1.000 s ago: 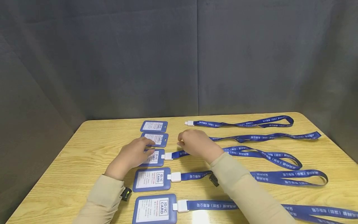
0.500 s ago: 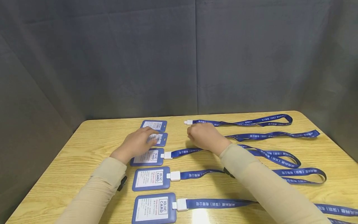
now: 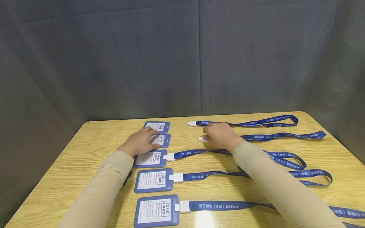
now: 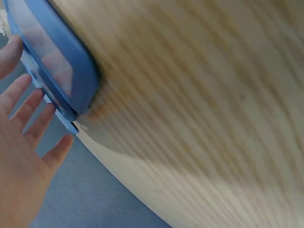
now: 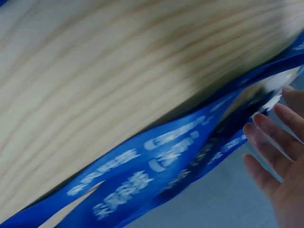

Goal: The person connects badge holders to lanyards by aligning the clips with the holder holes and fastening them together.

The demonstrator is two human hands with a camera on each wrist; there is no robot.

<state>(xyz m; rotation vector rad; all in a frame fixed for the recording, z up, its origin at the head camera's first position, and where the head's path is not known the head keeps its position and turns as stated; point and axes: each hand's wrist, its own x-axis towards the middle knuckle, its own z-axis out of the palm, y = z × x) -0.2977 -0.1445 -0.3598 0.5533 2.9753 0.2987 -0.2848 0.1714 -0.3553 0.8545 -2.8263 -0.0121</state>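
My left hand [image 3: 139, 142] is over the second badge holder [image 3: 163, 142] from the back, blue with a white card; its thumb is by the near edge and its fingers reach the far side. In the left wrist view the fingers of my left hand [image 4: 19, 152] are fairly straight. My right hand [image 3: 222, 135] is at the white clip [image 3: 201, 139] of the second blue lanyard [image 3: 273, 137], covering part of it. In the right wrist view the fingers of my right hand [image 5: 287, 161] look loosely extended beside the ribbon [image 5: 137, 175]; no firm pinch shows.
The rearmost badge holder [image 3: 156, 126] lies apart from its lanyard [image 3: 268, 121]. Nearer me, three badge holders, such as the front one [image 3: 156, 211], are attached to lanyards by white clips [image 3: 184, 206]. A grey curtain [image 3: 142, 63] stands behind the wooden table [image 3: 94, 142].
My right hand has moved to the right along the second lanyard, and its clip now shows. My left hand has moved slightly farther back and right, from the third holder onto the second.
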